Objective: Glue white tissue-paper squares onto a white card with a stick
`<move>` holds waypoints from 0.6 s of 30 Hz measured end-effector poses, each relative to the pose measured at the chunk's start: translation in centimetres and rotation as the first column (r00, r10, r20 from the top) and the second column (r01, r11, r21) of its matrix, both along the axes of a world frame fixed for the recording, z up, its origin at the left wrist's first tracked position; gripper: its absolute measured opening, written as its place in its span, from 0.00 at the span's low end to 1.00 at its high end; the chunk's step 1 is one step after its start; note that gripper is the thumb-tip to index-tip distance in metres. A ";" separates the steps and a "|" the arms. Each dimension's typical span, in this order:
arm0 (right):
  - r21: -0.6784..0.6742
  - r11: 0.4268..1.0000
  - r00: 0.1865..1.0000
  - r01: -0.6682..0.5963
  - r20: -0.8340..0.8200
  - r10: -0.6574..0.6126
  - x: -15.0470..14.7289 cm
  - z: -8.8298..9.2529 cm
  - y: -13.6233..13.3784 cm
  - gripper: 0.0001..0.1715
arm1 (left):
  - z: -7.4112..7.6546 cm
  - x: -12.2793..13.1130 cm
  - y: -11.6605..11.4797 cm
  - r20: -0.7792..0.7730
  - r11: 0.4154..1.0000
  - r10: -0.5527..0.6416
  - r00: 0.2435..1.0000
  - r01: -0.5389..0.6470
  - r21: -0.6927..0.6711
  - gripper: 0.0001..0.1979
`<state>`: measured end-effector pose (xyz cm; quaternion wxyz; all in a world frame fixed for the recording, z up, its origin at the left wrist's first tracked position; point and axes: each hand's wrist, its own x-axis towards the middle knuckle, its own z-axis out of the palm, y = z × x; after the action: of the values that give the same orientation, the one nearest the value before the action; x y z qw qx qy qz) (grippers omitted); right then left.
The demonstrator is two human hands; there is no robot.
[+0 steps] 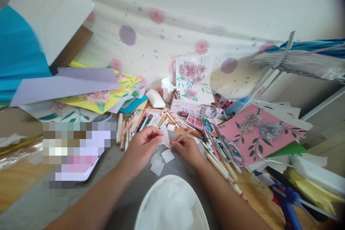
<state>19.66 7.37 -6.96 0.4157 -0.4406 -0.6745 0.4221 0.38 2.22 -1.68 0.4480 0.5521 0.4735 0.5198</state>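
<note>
My left hand (147,143) is closed, thumb and forefinger pinched at the edge of a thin white paper piece (165,137). Opposite it, my right hand (188,149) is also closed; a flat wooden stick (185,134) slants out from its fingers to the upper right. The paper lies between both sets of fingertips, and its lower edge is partly covered. Just below sit small white paper squares, one square (168,155) near my right fingertips and another square (157,168) nearer to me. A white bowl (140,201) holding white, thin pieces stands between my forearms.
Pens and markers (153,120) crowd the far side of the grey mat (121,190). Scissors (228,149) lie to the right, beside a pink flower card (265,133). A blue glue gun (285,194) rests lower right. A blurred-out phone-like object (83,154) is at left.
</note>
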 end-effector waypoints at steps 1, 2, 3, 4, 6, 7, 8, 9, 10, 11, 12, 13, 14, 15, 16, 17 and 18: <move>-0.015 1.000 0.999 0.011 -0.050 -0.011 0.0 0.3 -0.2 0.12 | -0.1 0.0 0.1 -0.019 1.000 -0.015 1.000 0.015 0.012 0.08; -0.029 0.999 0.994 0.017 -0.107 -0.020 0.0 0.8 -0.4 0.13 | -0.2 0.0 0.1 -0.038 0.999 -0.028 0.999 0.029 0.025 0.08; -0.042 0.999 0.986 0.019 -0.166 -0.025 0.0 1.5 -0.8 0.14 | -0.3 0.0 0.1 -0.056 0.998 -0.043 0.997 0.046 0.039 0.09; -0.054 0.998 0.974 0.013 -0.225 -0.025 0.0 2.2 -1.4 0.15 | -0.4 0.0 0.1 -0.074 0.996 -0.064 0.995 0.068 0.052 0.10; -0.071 0.997 0.944 -0.017 -0.329 -0.007 0.0 3.5 -2.6 0.16 | -0.4 0.1 0.0 -0.106 0.988 -0.129 0.986 0.137 0.072 0.13; -0.077 0.996 0.928 -0.041 -0.372 0.010 -0.1 4.1 -3.4 0.16 | -0.4 0.2 -0.2 -0.118 0.980 -0.173 0.978 0.183 0.078 0.15; -0.082 0.994 0.912 -0.066 -0.409 0.027 -0.1 4.4 -4.1 0.16 | -0.4 0.2 -0.4 -0.133 0.969 -0.222 0.966 0.234 0.082 0.17; -0.086 0.992 0.896 -0.088 -0.443 0.041 -0.1 4.7 -4.7 0.16 | -0.4 0.3 -0.6 -0.149 0.957 -0.261 0.954 0.276 0.088 0.18; -0.089 0.991 0.880 -0.105 -0.473 0.051 -0.1 4.8 -5.3 0.15 | -0.4 0.3 -0.8 -0.174 0.947 -0.290 0.941 0.309 0.093 0.19; -0.091 0.989 0.865 -0.116 -0.499 0.055 -0.1 4.8 -5.8 0.15 | -0.4 0.3 -0.9 -0.200 0.937 -0.312 0.929 0.336 0.099 0.20; -0.092 0.988 0.849 -0.126 -0.525 0.059 0.0 4.8 -6.1 0.14 | -0.3 0.2 -1.1 -0.223 0.927 -0.333 0.916 0.361 0.101 0.20; -0.089 0.986 0.832 -0.139 -0.550 0.068 0.1 4.8 -6.4 0.13 | -0.3 0.2 -1.2 -0.233 0.916 -0.358 0.904 0.388 0.100 0.21; -0.080 0.985 0.812 -0.154 -0.578 0.079 0.2 4.8 -6.6 0.12 | -0.3 0.2 -1.2 -0.225 0.902 -0.394 0.891 0.422 0.092 0.21; -0.069 0.983 0.790 -0.169 -0.606 0.094 0.3 4.8 -6.7 0.11 | -0.2 0.2 -1.3 -0.200 0.886 -0.436 0.877 0.458 0.076 0.20; -0.054 0.981 0.768 -0.184 -0.631 0.109 0.3 4.9 -6.8 0.10 | -0.1 0.3 -1.3 -0.164 0.872 -0.473 0.865 0.487 0.054 0.18; -0.039 0.980 0.748 -0.197 -0.652 0.125 0.4 5.0 -6.9 0.10 | -0.1 0.4 -1.3 -0.124 0.865 -0.495 0.860 0.501 0.026 0.15; -0.025 0.978 0.734 -0.207 -0.665 0.138 0.4 5.1 -7.0 0.09 | 0.0 0.4 -1.3 -0.090 0.865 -0.501 0.861 0.502 -0.009 0.13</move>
<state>20.05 0.34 -1.89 0.5636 -0.2184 -0.5009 0.6194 0.82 0.97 -1.66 0.5421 0.6820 0.3294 0.3640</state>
